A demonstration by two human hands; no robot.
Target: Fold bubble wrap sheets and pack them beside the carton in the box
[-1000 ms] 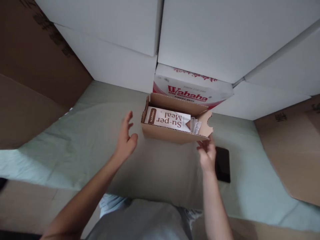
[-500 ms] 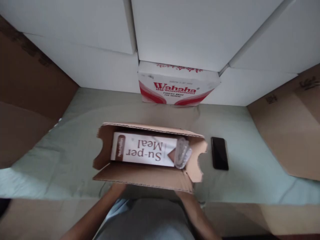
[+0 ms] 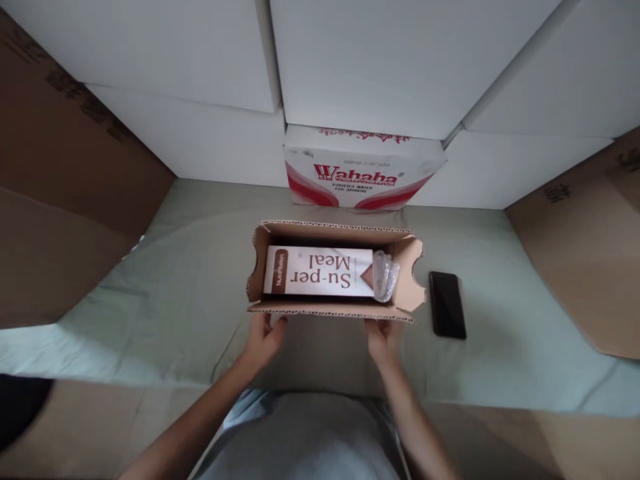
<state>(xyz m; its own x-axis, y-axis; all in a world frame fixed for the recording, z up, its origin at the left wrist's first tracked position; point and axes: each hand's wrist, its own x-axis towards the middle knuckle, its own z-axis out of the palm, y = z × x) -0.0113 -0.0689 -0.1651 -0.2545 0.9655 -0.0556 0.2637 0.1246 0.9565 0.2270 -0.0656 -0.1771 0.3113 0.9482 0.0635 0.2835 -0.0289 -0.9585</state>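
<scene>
An open cardboard box [image 3: 330,310] stands in front of me, its flaps raised. Inside lies a white "Su-per Meal" carton [image 3: 320,270] with brown lettering, upside down from my side. Clear bubble wrap [image 3: 385,277] is tucked at the carton's right end. My left hand [image 3: 265,340] grips the near side of the cardboard box towards its left corner, thumb showing and the other fingers mostly hidden. Towards the right corner, my right hand [image 3: 384,339] holds the same side, its fingertips out of sight beneath the box edge.
A black phone [image 3: 447,305] lies right of the box on the green cloth [image 3: 200,267]. Behind stands a Wahaha water carton [image 3: 363,173] against stacked white boxes [image 3: 400,60]. Large brown cardboard boxes flank the table at left [image 3: 75,200] and right [image 3: 590,253].
The cardboard box has moved away from me and a little to the right, with both hands following it. More of my hands shows below its near edge. The view has shifted slightly.
</scene>
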